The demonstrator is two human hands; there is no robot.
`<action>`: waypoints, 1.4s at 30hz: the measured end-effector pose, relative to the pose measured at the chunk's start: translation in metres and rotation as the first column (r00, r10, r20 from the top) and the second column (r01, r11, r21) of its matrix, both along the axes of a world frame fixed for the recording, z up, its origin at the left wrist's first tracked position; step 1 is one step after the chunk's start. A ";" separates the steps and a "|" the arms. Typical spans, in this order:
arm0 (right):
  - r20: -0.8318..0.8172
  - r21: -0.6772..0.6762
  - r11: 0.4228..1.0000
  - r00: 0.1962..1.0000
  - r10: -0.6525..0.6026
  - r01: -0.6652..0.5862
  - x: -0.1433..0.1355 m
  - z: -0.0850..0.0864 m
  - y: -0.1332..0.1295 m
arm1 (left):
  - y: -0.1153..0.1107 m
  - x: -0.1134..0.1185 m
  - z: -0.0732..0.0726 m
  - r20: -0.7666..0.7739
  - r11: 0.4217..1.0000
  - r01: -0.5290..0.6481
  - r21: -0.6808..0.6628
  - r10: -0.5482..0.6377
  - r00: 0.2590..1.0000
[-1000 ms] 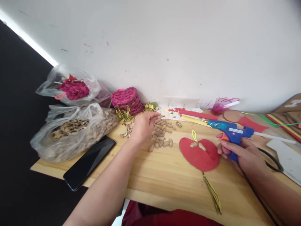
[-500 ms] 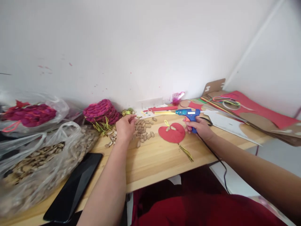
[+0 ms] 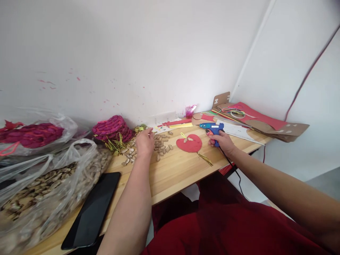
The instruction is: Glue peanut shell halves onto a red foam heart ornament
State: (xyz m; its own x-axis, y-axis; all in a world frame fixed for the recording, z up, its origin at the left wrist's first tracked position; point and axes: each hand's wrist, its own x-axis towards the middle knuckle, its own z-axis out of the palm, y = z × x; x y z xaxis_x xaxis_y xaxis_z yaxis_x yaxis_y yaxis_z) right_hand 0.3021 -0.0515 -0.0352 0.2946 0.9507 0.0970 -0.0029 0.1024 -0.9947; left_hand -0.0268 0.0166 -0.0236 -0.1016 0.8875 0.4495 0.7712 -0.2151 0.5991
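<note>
Flat red paper lobed cutout (image 3: 189, 147) mid-frame, between the hands, right hand (image 3: 224, 142) nearer; long axis roughly left-right. Right hand wrapped round blue plastic glue gun (image 3: 211, 125), tip aimed frame-left. Left hand (image 3: 145, 143) half-curled by loose tan peanuts (image 3: 160, 144), left of centre; can't tell if pinching one.

I see a blue glue gun (image 3: 221, 126), orange trigger (image 3: 210, 133). Cutout (image 3: 190, 146) plain red, loop (image 3: 183, 135) neon yellow. Peanuts (image 3: 159, 143) tan. I log bench (image 3: 170, 173) pale wood, streaked grain; phone (image 3: 91, 212) black; wall (image 3: 148, 46) white, flecked pink.
</note>
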 end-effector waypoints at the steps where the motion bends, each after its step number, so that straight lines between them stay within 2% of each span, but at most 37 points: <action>1: 0.007 0.004 1.000 1.000 -0.007 0.007 -0.001 0.000 0.000 | 0.000 0.000 0.000 -0.003 1.000 0.002 0.000 -0.002 1.000; 11: 0.059 0.023 0.998 0.996 -0.066 0.065 -0.009 -0.001 -0.008 | -0.005 0.004 0.002 -0.018 0.999 0.009 -0.038 -0.009 1.000; 30: 0.064 0.015 0.996 0.994 -0.088 0.087 -0.010 -0.003 -0.008 | -0.003 0.006 0.002 0.041 0.998 0.043 -0.034 -0.041 0.998; 42: 0.071 0.026 0.994 0.992 -0.107 0.105 -0.007 -0.005 -0.006 | -0.003 0.008 0.003 0.067 0.996 0.054 -0.078 -0.049 0.997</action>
